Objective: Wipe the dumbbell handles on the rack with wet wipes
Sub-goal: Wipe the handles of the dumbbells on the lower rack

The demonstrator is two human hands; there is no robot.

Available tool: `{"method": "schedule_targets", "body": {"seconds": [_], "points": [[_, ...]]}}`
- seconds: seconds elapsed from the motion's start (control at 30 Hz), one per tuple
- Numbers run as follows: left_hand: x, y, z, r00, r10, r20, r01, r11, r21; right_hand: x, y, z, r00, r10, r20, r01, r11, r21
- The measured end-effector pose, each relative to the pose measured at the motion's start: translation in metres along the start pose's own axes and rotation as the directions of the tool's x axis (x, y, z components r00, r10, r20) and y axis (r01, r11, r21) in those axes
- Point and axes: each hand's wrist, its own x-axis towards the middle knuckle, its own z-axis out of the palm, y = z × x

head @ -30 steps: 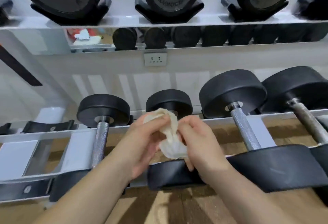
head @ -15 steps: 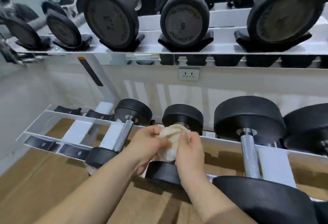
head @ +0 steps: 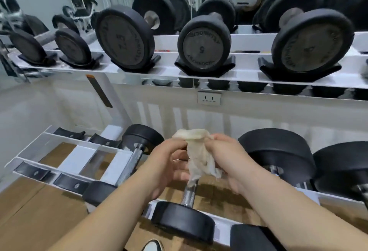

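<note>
Left hand (head: 169, 163) and right hand (head: 229, 161) each pinch the wipe (head: 199, 155) by its top, probably spreading it for a fresh side. It dangles right over the handle (head: 189, 195) near the lower shelf's (head: 79, 141) front edge, handy for rubbing.

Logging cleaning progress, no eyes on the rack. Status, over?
Left hand and right hand both pinch the wet wipe. Wipe hangs over the dumbbell handle on the lower rack, contact unclear. Nothing blocking the handle.

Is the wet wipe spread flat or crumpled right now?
Crumpled: the wet wipe hangs in wrinkled folds, pinched between the left hand and right hand.
</note>
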Motion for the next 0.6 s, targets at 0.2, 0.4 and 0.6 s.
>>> {"method": "schedule_targets", "body": {"seconds": [0.2, 0.4, 0.6], "points": [[0.015, -0.002, 0.001, 0.975, 0.024, 0.221, -0.067, 0.980, 0.190, 0.030, 0.024, -0.009, 0.998, 0.055, -0.041, -0.051, 0.993, 0.103], [0.027, -0.020, 0.003, 0.957, 0.262, -0.124, -0.170, 0.852, 0.495, 0.044, 0.033, -0.010, 0.998, 0.040, 0.039, -0.046, 0.983, 0.178], [0.026, -0.003, -0.016, 0.968, 0.221, -0.117, -0.155, 0.898, 0.412, 0.043, 0.028, -0.019, 0.985, 0.056, 0.163, -0.095, 0.966, 0.241]]}}
